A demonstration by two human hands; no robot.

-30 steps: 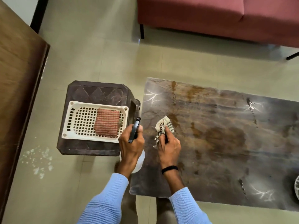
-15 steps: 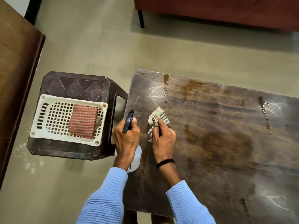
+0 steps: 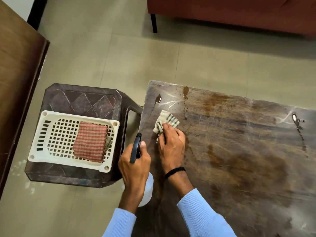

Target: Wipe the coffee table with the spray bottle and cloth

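Now the right hand (image 3: 171,144) has slid its clutched cloth (image 3: 165,121) up the coffee table's (image 3: 239,151) left edge toward unwiped drips (image 3: 185,106), while the left hand (image 3: 135,166) grips the spray bottle (image 3: 147,190) beside it.

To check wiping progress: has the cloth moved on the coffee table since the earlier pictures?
Yes. The cloth, held by the right hand, moved toward the far edge of the coffee table.

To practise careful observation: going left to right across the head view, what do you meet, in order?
Brown wooden surface → folded red cloth → spray bottle → striped cloth → rightmost spill trail
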